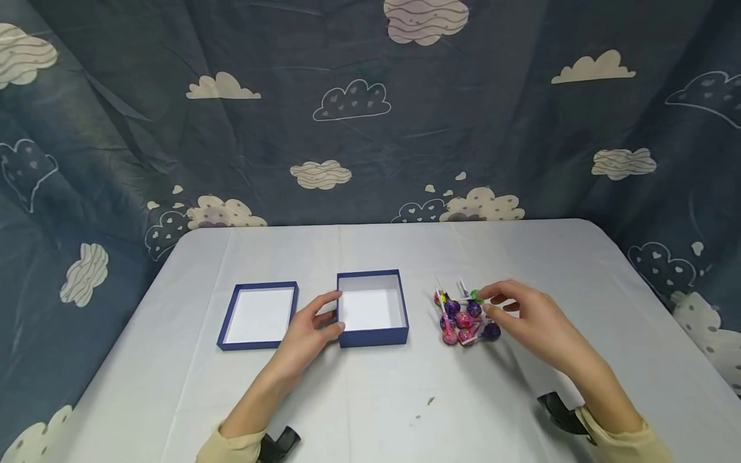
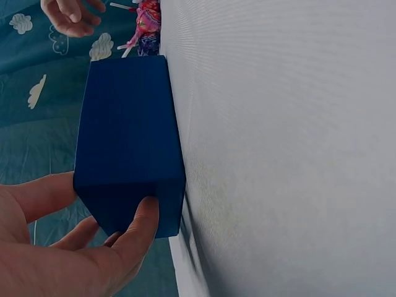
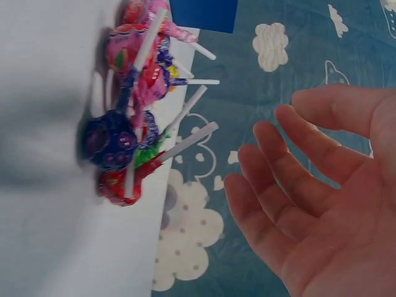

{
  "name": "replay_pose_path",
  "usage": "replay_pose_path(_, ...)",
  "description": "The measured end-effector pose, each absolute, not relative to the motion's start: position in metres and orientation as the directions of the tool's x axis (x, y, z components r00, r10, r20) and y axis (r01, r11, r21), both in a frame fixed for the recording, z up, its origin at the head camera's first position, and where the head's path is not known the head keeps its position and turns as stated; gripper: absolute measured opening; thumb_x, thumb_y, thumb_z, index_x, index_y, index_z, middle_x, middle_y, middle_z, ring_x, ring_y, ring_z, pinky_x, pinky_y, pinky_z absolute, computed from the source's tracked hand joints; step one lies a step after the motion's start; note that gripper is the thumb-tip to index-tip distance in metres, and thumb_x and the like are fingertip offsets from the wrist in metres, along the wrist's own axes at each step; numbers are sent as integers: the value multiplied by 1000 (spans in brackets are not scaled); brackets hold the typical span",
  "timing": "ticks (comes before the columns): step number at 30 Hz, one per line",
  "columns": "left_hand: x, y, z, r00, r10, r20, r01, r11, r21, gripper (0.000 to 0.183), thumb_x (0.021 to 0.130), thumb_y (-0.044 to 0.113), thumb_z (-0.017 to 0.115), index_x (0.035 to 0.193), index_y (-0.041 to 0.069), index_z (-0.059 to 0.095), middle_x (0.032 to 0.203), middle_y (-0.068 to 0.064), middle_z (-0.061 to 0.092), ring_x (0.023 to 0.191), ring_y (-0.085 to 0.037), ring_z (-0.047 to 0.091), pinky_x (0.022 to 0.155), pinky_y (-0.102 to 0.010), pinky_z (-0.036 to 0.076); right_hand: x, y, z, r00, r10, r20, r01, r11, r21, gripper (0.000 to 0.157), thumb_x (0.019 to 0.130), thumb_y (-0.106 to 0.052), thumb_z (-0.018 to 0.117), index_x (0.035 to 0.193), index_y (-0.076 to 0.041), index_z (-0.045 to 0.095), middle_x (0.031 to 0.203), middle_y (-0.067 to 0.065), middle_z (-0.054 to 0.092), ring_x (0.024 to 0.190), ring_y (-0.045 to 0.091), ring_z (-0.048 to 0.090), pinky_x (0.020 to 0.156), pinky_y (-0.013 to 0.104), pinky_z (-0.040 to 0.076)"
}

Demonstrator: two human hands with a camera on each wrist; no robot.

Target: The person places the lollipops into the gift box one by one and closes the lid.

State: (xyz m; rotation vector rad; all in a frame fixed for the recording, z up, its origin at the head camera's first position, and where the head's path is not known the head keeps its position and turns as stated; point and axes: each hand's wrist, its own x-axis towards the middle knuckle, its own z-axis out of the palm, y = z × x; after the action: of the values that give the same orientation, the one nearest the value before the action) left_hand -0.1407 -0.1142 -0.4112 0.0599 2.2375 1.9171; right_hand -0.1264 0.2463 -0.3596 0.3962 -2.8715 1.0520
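My left hand [image 1: 307, 334] is at the left wall of the blue box [image 1: 373, 337], which sits near the middle of the white table [image 1: 376, 392]. The index finger touches near the upper edge and the thumb presses lower on the same wall; I do not clasp the box from two sides. Its white inside faces upward, and the outer walls that I see are plain blue.

My right hand [image 1: 532, 318] is released: the fingers are a little bent, with nothing between them. It is just beside the lollipops [image 1: 464, 319], which lie in a small heap to the right of the box. Their wrappers are pink, purple, red, green and yellow, and the white sticks point in several directions. In the right wrist view the wrappers carry printed marks, but these are too blurred for me to read as letters or a brand.

To the left of the box lies a shallow blue lid [image 1: 258, 315], also white inside. Behind the table hangs a dark cloth [image 1: 498, 128], printed with pale clouds.
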Motion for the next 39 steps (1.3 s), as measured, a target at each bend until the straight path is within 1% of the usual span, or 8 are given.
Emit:
replay_pose_path(7, -142, -116, -410, -980, 154, -125, -100, 162, 982, 57, 89, 1, 64, 143, 8, 50, 154, -15, 34, 133, -37, 43, 101, -49, 44, -119, 259, -370, -984, -150, 102, -180, 764, -620, 16, 98, -19, 62, 110, -10, 68, 105, 2, 68, 94, 19, 61, 79, 37, 52)
replay_pose_path(12, -142, -117, -409, -981, 145, -132, -109, 156, 982, 56, 88, 1, 65, 142, 9, 51, 154, -13, 33, 132, -36, 44, 100, -48, 44, -113, 269, -381, -994, -107, 33, -103, 771, -628, 17, 97, -22, 64, 107, -9, 69, 102, 4, 68, 91, 23, 62, 71, 37, 52)
replay_pose_path(15, -142, -117, -409, -981, 142, -133, -110, 159, 981, 56, 88, 1, 65, 142, 10, 51, 154, -13, 33, 132, -36, 44, 101, -49, 43, -114, 272, -388, -995, -101, -5, -75, 769, -635, 18, 96, -22, 66, 106, -9, 69, 100, 4, 68, 89, 23, 62, 64, 34, 49)
replay_pose_path(19, -141, -116, -409, -981, 142, -133, -110, 162, 981, 56, 88, 2, 65, 142, 10, 51, 155, -12, 33, 133, -35, 44, 101, -49, 43, -118, 276, -397, -992, -115, -44, -57, 747, -662, 18, 95, -19, 67, 108, -8, 69, 100, 4, 68, 86, 20, 61, 59, 30, 49)
replay_pose_path(25, -141, -116, -410, -980, 146, -131, -108, 158, 982, 56, 88, 2, 65, 142, 10, 52, 154, -12, 33, 132, -35, 44, 101, -48, 43, -125, 281, -406, -979, -178, -102, -50, 690, -722, 26, 93, -16, 68, 114, -2, 68, 101, 8, 68, 84, 21, 61, 57, 30, 52)
replay_pose_path(32, -141, -116, -412, -979, 159, -127, -102, 159, 982, 56, 88, 3, 65, 142, 11, 52, 154, -11, 33, 133, -34, 44, 102, -48, 42, -134, 284, -414, -963, -228, -141, -53, 677, -734, 36, 90, -17, 71, 120, 4, 65, 95, 7, 65, 72, 17, 54, 53, 28, 49)
replay_pose_path(34, -141, -116, -412, -979, 160, -126, -100, 159, 982, 55, 89, 3, 65, 142, 11, 51, 154, -11, 33, 133, -34, 44, 102, -49, 42, -136, 284, -415, -959, -236, -157, -45, 674, -737, 38, 90, -17, 71, 120, 5, 64, 94, 7, 64, 70, 17, 53, 53, 28, 49)
replay_pose_path(39, -141, -116, -413, -980, 160, -120, -94, 159, 983, 55, 89, 3, 65, 142, 11, 52, 154, -11, 34, 133, -34, 44, 102, -49, 42, -138, 284, -415, -952, -262, -157, -58, 660, -749, 37, 89, -14, 72, 119, 6, 64, 97, 8, 63, 71, 18, 50, 53, 27, 46)
